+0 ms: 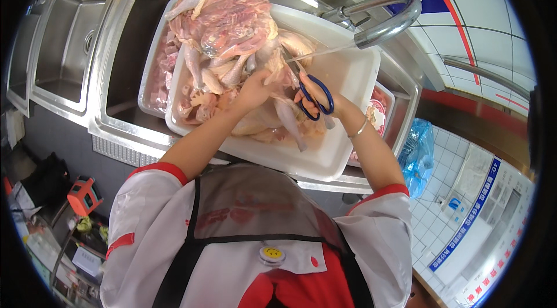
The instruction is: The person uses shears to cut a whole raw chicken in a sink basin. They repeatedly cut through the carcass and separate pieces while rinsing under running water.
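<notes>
My left hand (256, 86) grips a piece of raw poultry (276, 68) over a white plastic tub (365, 68). Blue-handled scissors (317, 98) are in my right hand (314, 93), their blades against the meat under a thin stream of water; whether the blades are fully closed is hidden. An opened-out poultry carcass (235, 20) lies across the tub's far left part. Legs and other pieces fill the tub's left and middle, and a drumstick (289, 123) hangs below my hands. Cloudy water stands at the right of the tub.
The tub rests across a steel sink (126, 107). A curved metal faucet (387, 7) reaches in from the upper right. Another tray with cut meat (163, 73) sits at the left, and a tray (389, 92) shows at the right. A blue plastic bag (417, 151) hangs beside the sink.
</notes>
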A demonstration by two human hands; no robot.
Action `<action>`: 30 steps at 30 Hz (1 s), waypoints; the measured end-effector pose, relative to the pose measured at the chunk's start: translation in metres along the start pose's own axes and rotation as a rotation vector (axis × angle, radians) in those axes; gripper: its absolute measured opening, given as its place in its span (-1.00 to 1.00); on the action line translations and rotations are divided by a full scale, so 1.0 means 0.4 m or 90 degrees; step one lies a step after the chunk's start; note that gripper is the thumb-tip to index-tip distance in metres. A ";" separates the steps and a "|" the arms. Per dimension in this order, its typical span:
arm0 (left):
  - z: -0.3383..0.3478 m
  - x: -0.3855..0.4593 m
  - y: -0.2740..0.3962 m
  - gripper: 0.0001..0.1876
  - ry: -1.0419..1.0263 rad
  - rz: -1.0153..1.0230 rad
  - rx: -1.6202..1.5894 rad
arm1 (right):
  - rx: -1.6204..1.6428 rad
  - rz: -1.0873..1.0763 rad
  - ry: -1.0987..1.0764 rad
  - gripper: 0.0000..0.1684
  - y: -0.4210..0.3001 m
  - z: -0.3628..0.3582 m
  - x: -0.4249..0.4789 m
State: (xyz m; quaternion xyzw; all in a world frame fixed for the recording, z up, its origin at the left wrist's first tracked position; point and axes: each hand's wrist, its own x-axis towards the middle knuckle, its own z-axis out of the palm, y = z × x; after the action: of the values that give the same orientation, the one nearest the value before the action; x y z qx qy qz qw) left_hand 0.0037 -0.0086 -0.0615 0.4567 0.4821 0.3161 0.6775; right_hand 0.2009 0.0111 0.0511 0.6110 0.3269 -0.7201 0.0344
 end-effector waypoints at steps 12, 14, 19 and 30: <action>-0.011 -0.039 -0.023 -0.81 0.032 0.081 0.020 | 0.032 -0.032 0.043 -0.19 -0.021 0.018 0.029; -0.006 -0.048 -0.029 -0.86 0.024 -0.019 -0.125 | 0.083 -0.059 0.095 -0.25 0.013 0.043 -0.002; -0.019 -0.064 -0.021 -0.93 -0.002 -0.161 -0.318 | 0.210 -0.171 0.183 -0.29 0.061 0.023 -0.080; 0.090 -0.036 0.091 0.28 0.223 -0.012 0.328 | -0.379 -0.309 0.583 -0.43 0.073 0.018 -0.045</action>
State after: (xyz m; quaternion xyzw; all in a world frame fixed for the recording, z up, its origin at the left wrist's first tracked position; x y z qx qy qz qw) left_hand 0.0331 -0.0184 -0.0182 0.5476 0.6601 0.2513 0.4487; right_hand 0.2123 -0.0219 0.0552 0.7310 0.6267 -0.2482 -0.1060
